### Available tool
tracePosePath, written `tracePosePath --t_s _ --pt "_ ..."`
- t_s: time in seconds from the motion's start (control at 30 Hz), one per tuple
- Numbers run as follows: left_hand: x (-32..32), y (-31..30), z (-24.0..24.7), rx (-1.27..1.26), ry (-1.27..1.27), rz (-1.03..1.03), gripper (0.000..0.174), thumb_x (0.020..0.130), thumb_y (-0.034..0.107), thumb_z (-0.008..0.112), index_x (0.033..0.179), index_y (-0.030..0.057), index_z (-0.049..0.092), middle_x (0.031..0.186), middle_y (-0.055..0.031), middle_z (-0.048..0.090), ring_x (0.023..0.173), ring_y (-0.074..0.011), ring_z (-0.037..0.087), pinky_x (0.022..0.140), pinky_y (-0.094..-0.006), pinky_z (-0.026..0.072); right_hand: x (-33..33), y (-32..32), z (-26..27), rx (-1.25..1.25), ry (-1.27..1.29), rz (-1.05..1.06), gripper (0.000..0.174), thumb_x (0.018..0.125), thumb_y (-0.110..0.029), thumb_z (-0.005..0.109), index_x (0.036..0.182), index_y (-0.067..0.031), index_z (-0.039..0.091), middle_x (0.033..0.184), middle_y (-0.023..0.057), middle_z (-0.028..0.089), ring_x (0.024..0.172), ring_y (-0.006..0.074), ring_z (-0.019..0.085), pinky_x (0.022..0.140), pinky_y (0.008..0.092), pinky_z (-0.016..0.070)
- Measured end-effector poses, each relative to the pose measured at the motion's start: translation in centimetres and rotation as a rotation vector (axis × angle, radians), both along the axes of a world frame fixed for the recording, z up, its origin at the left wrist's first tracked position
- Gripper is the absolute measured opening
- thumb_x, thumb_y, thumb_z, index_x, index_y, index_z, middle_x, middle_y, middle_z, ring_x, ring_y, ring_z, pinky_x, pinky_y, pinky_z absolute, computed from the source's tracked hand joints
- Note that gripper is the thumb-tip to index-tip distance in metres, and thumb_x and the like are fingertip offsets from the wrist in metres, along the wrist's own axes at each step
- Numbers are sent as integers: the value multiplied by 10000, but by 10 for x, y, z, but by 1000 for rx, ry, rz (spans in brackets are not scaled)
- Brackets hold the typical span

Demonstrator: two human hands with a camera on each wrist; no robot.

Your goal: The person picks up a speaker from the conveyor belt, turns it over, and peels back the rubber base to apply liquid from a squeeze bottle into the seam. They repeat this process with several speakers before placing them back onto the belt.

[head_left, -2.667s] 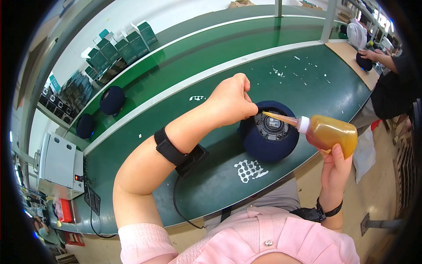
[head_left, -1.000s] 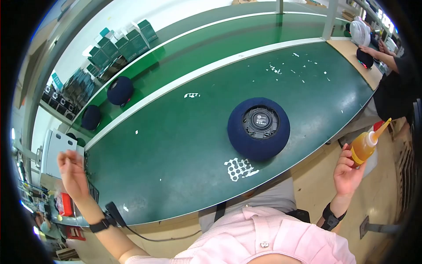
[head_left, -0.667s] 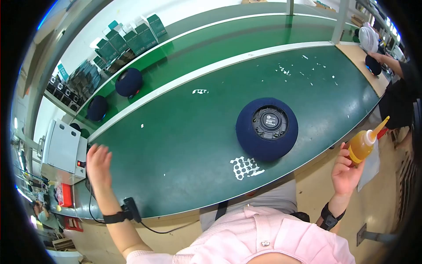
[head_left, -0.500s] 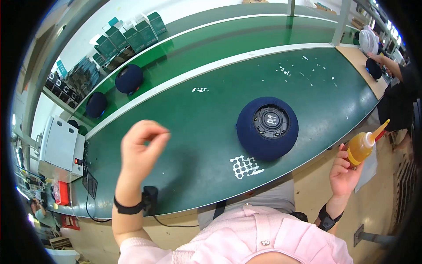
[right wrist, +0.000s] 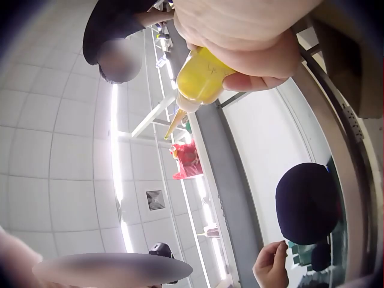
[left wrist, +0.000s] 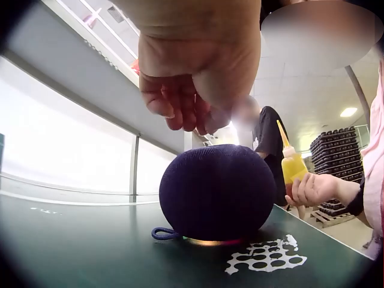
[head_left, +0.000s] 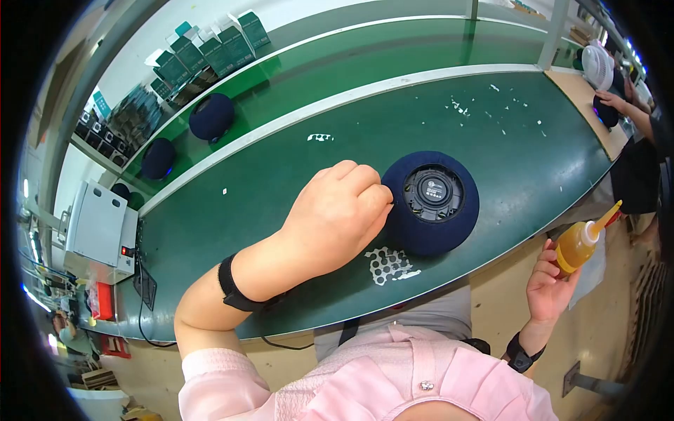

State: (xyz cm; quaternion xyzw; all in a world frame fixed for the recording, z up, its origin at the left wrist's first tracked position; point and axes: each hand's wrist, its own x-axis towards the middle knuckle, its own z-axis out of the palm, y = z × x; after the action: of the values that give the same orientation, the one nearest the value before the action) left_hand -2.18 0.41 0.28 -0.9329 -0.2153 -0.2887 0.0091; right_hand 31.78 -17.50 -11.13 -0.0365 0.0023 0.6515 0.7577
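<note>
I see the speaker (head_left: 430,235) on the worktop (head_left: 505,158), its recess (head_left: 435,192) just right of the nearer left hand (head_left: 339,214), whose fingers curl around nothing visible, while the right hand (head_left: 550,286) grips the bottle (head_left: 574,248) farther right, nozzle (head_left: 609,216) aimed away.

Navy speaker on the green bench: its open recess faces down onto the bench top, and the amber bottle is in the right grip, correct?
Not quite: the open recess of the navy speaker faces up, as the head view shows. The speaker is on the green bench, and the amber bottle is in the right grip.
</note>
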Motion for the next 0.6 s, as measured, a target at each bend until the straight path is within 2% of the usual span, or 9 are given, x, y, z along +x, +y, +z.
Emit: tracePosePath --t_s 0.03,0.1,0.13,0.2,0.23,0.3,0.33,0.4,0.6 --pt "0 0 1 -1 4 0 150 689 12 686 802 49 594 801 -82 568 709 -247 550 610 -339 456 0 0 0 -11 9 -4 678 874 -454 519 1289 58 361 1006 116 533 741 154 489 614 256 450" --pt "0 2 3 -202 -225 -54 139 702 5 678 803 42 589 775 -90 562 693 -235 548 607 -307 448 1 1 -2 -11 7 -2 679 875 -456 518 1289 58 360 1007 117 533 740 153 488 614 255 450" --pt "-3 0 3 -202 -223 -55 139 702 5 678 803 42 589 775 -90 562 693 -235 548 607 -307 448 2 1 -2 -9 2 0 680 875 -457 516 1290 59 359 1008 117 532 739 153 487 614 254 449" --pt "-11 -5 0 -1052 -511 -38 129 706 7 682 796 42 597 755 -92 566 679 -225 555 595 -280 438 2 1 -3 -8 3 -1 680 875 -457 516 1288 60 359 1009 118 533 738 153 486 614 254 448" --pt "-10 -4 0 -1054 -508 -38 129 706 7 682 796 42 597 755 -92 566 679 -225 555 595 -280 438 2 1 -3 -8 0 0 680 875 -457 516 1287 62 360 1011 119 534 737 153 484 614 253 448" --pt "-8 -3 0 -556 -244 108 136 685 15 697 785 50 611 747 -86 574 671 -225 564 588 -289 448 3 1 -3 -12 -1 -5 677 877 -455 514 1285 63 360 1011 121 535 737 154 484 613 253 448" --pt "-7 -2 -2 -557 -244 109 136 685 15 697 785 50 611 747 -86 574 671 -225 564 588 -289 448 3 1 -3 -16 -4 -8 674 878 -453 512 1284 65 361 1010 122 536 736 155 484 612 253 448" --pt "-5 2 -7 -12 -130 27 146 664 17 707 775 60 622 759 -80 580 673 -229 570 584 -309 459 3 2 -3 -12 -10 -9 670 880 -450 510 1280 67 362 1007 124 538 737 155 484 610 254 449" --pt "3 3 -9 42 -32 -12 167 659 23 711 794 52 616 770 -70 578 685 -238 569 611 -341 464 1 2 -3 -11 -35 -5 653 872 -406 538 1279 74 363 1005 106 530 741 147 484 601 238 440"
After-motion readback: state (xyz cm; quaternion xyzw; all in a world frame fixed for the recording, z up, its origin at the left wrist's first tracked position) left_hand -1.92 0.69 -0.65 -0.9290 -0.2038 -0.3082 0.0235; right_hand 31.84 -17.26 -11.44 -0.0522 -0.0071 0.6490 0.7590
